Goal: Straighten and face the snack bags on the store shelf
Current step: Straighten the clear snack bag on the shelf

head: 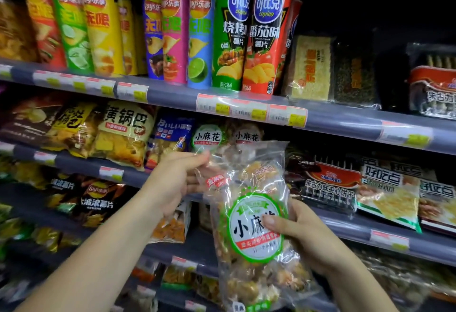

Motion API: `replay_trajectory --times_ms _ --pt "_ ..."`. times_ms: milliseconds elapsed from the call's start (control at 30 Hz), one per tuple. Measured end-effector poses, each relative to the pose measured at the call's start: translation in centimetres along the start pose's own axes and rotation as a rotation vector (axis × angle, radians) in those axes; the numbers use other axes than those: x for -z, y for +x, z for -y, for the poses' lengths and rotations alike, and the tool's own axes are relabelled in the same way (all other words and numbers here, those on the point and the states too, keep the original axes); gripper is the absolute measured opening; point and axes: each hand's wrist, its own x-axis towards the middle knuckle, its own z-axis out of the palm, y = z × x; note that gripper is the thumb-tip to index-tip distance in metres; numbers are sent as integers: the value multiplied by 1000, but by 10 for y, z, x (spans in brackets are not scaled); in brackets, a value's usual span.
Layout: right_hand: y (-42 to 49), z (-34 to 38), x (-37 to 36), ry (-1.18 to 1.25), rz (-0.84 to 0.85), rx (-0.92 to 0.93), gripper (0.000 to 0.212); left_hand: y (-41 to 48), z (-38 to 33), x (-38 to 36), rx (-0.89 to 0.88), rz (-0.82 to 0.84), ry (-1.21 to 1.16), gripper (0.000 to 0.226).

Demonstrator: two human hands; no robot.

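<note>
While tall chip cans [172,30] are lined up on the top shelf [170,92] at the upper left of the frame, the upper left corner of a clear snack bag [249,183] is pinched by the left hand [177,180] at the centre. The bag is held upright in front of the second shelf [350,227]. Its right side is grasped by the right hand [306,235], the thumb laid on the green-rimmed label [241,227].
</note>
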Motion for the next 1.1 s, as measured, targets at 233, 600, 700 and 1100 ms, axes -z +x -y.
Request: replay_trajectory --times_ms 233,600,700,1100 --pt "-6 2 13 18 -19 -13 44 -1 3 -3 129 3 -319 48" --pt "43 24 36 -15 -277 15 60 4 37 -64 43 163 359 45" --pt "44 22 46 -299 -388 -25 70 30 36 -66 32 14 317 42" --pt "81 14 61 -847 -756 189 70 97 40 -93 -237 -154 643 65"
